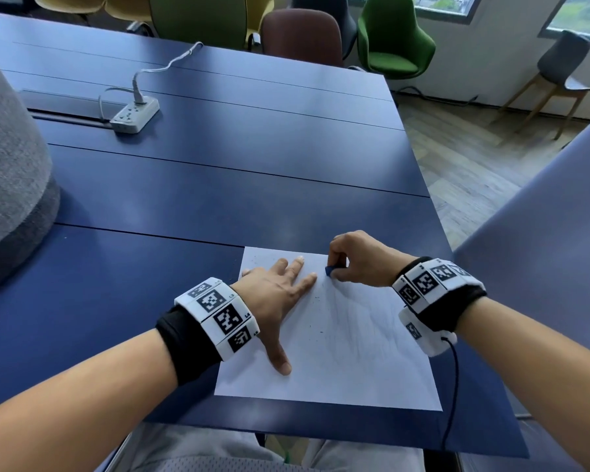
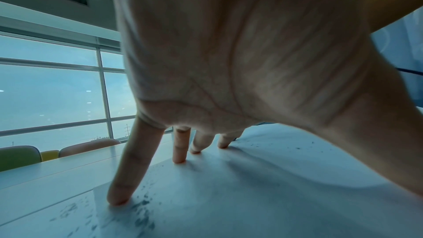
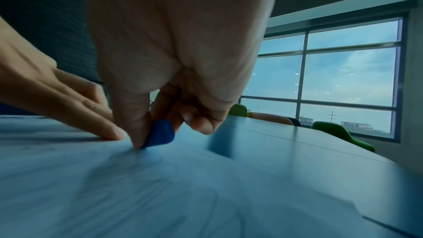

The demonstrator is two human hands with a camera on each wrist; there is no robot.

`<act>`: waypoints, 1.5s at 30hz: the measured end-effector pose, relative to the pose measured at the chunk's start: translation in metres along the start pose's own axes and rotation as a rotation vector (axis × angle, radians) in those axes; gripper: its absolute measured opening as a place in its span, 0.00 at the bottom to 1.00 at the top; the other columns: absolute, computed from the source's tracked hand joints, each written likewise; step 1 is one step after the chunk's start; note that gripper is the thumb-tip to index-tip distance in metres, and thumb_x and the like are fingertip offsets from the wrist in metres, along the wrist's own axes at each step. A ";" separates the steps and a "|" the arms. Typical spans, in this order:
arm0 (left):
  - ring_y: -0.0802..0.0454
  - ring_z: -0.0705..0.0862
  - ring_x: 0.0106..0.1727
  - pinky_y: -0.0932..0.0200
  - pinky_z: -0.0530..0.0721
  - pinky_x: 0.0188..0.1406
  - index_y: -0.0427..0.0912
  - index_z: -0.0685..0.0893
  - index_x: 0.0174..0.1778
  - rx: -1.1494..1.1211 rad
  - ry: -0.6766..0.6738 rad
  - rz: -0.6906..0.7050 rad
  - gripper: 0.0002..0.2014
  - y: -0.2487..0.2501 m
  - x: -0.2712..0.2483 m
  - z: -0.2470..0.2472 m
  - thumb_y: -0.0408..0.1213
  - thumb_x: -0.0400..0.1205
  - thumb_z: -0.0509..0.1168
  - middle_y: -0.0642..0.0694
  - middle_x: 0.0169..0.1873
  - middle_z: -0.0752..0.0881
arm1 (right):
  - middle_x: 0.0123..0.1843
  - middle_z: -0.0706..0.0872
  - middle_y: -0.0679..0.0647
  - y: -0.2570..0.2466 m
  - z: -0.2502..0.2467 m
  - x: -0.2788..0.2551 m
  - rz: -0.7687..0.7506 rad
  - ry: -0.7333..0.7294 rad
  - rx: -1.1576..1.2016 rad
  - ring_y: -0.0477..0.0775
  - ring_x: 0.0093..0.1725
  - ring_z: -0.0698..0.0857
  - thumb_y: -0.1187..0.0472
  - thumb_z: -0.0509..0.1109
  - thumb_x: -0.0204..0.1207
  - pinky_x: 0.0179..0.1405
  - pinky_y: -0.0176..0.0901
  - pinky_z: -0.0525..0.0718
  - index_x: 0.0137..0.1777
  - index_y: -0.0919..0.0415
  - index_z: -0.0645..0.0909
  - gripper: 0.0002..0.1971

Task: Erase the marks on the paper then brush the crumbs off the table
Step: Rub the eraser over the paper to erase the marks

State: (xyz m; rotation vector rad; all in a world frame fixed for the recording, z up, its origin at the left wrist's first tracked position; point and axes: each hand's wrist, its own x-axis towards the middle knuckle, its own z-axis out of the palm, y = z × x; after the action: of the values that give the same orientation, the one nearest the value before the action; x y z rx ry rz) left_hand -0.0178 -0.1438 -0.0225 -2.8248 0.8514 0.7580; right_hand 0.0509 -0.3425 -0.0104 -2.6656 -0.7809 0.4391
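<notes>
A white sheet of paper (image 1: 348,362) lies at the near right of the blue table (image 1: 218,172), with faint grey pencil marks across its middle. My left hand (image 1: 280,294) lies flat on the sheet's left part, fingers spread and straight, pressing it down; the fingertips (image 2: 116,200) touch the paper in the left wrist view. My right hand (image 1: 351,260) pinches a small blue eraser (image 1: 330,270) between thumb and fingers, its tip on the paper near the far edge, close to my left index fingertip. The eraser (image 3: 160,134) shows under the thumb. Dark crumbs (image 2: 144,204) dot the paper.
A white power strip (image 1: 135,115) with a cable lies on the far left of the table. A grey upholstered shape (image 1: 11,172) stands at the left. Green, maroon and yellow chairs (image 1: 392,39) stand beyond the far edge. The table's right edge is close to the paper.
</notes>
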 end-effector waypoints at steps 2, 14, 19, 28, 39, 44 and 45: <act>0.44 0.49 0.82 0.37 0.75 0.70 0.49 0.39 0.86 0.006 0.000 -0.001 0.76 0.000 0.001 0.000 0.71 0.52 0.80 0.43 0.86 0.39 | 0.40 0.85 0.50 -0.002 0.005 -0.008 -0.027 -0.028 0.022 0.49 0.38 0.82 0.64 0.75 0.69 0.44 0.48 0.85 0.38 0.60 0.84 0.02; 0.42 0.49 0.82 0.37 0.74 0.71 0.49 0.39 0.86 0.012 -0.015 -0.015 0.75 0.002 0.002 -0.001 0.70 0.52 0.80 0.43 0.86 0.39 | 0.39 0.88 0.49 -0.016 0.011 -0.023 -0.078 -0.213 0.044 0.47 0.36 0.82 0.64 0.76 0.68 0.37 0.35 0.80 0.40 0.61 0.86 0.02; 0.43 0.49 0.82 0.37 0.73 0.71 0.49 0.39 0.86 0.006 -0.008 -0.009 0.75 0.001 0.002 0.000 0.70 0.52 0.80 0.44 0.86 0.39 | 0.37 0.87 0.48 -0.006 0.006 -0.014 -0.012 -0.067 0.082 0.46 0.35 0.82 0.64 0.76 0.68 0.38 0.40 0.81 0.38 0.60 0.85 0.03; 0.42 0.49 0.82 0.36 0.74 0.70 0.50 0.39 0.86 0.004 -0.017 -0.021 0.75 0.002 0.001 0.000 0.69 0.52 0.81 0.43 0.86 0.39 | 0.39 0.87 0.53 -0.015 0.005 -0.016 -0.073 -0.089 -0.001 0.52 0.38 0.82 0.64 0.75 0.68 0.44 0.49 0.83 0.37 0.62 0.84 0.03; 0.43 0.48 0.83 0.36 0.73 0.71 0.50 0.38 0.86 -0.003 -0.018 -0.022 0.76 0.001 0.002 0.002 0.69 0.53 0.81 0.42 0.85 0.38 | 0.36 0.86 0.45 -0.008 0.010 -0.022 -0.024 -0.082 0.064 0.44 0.34 0.80 0.64 0.76 0.66 0.37 0.35 0.78 0.35 0.57 0.83 0.04; 0.42 0.49 0.82 0.35 0.74 0.70 0.54 0.36 0.85 0.002 -0.020 -0.015 0.76 0.002 0.004 0.002 0.70 0.52 0.80 0.41 0.85 0.38 | 0.38 0.88 0.49 -0.020 0.014 -0.037 -0.074 -0.280 0.092 0.45 0.36 0.82 0.62 0.77 0.66 0.39 0.40 0.82 0.35 0.51 0.84 0.06; 0.42 0.49 0.82 0.35 0.73 0.70 0.55 0.36 0.85 -0.002 -0.022 -0.014 0.75 0.002 0.004 0.002 0.70 0.52 0.80 0.41 0.85 0.38 | 0.38 0.88 0.49 -0.017 0.011 -0.032 -0.064 -0.234 0.076 0.46 0.36 0.82 0.62 0.77 0.66 0.40 0.41 0.82 0.36 0.54 0.85 0.04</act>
State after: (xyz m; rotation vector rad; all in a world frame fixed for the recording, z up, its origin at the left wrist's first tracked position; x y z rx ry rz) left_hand -0.0169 -0.1464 -0.0264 -2.8163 0.8274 0.7866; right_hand 0.0127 -0.3443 -0.0074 -2.5407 -0.8942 0.7583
